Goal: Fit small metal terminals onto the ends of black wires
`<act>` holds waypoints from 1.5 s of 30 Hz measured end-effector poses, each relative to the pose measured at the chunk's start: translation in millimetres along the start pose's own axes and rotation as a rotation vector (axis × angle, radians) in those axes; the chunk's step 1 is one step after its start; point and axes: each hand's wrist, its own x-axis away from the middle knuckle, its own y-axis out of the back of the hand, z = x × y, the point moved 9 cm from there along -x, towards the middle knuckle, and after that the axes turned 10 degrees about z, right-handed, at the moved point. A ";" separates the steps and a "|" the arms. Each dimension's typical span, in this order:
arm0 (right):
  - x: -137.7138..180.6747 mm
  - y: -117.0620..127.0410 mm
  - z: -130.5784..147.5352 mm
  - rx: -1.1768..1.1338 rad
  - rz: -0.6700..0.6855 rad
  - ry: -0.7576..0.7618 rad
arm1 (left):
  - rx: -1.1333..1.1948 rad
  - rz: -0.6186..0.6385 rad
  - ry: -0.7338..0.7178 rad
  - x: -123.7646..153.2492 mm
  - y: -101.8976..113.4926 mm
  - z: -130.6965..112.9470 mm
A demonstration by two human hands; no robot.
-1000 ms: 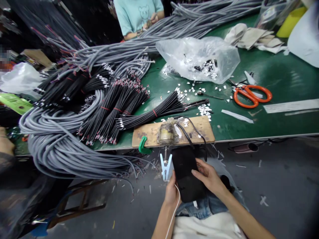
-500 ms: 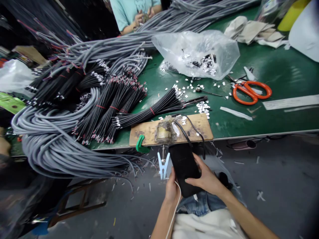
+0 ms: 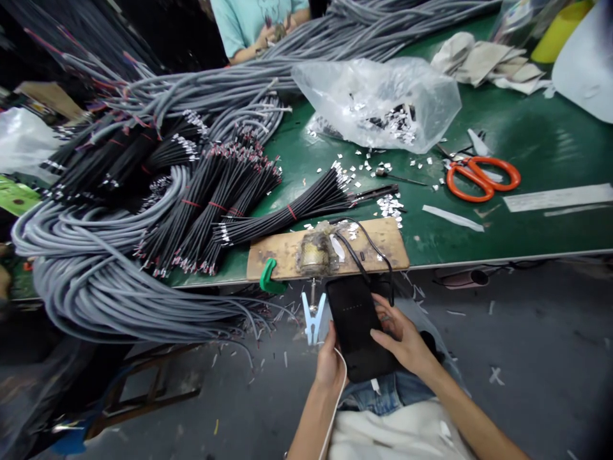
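A black smartphone is held over my lap, just off the table's front edge, its screen dark with a faint row of dots. My left hand grips its left side, fingers hidden behind it. Around the right edge curls my right hand, thumb over the screen's side and fingers near the back. A white cable runs along my left wrist, and a white plug shows below the phone. Left of the phone hangs a light-blue clothes peg, under a wooden board with a small taped lump.
Bundles of black wires and coiled grey cables fill the left. A clear bag of silvery bits, orange-handled scissors and cloths lie on the green table. Across it sits a person in a turquoise shirt.
My right thumb has moved off the middle of the screen to its right side. A faint row of dots now shows on the dark screen.
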 end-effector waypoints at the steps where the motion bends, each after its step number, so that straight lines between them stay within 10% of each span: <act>1: 0.0 1.6 -0.2 0.006 -0.015 0.007 | 0.002 0.000 0.000 0.1 0.8 0.4; 45: -8.7 5.0 -0.1 0.071 -0.183 -0.100 | 0.017 -0.204 -0.106 5.2 20.2 -13.8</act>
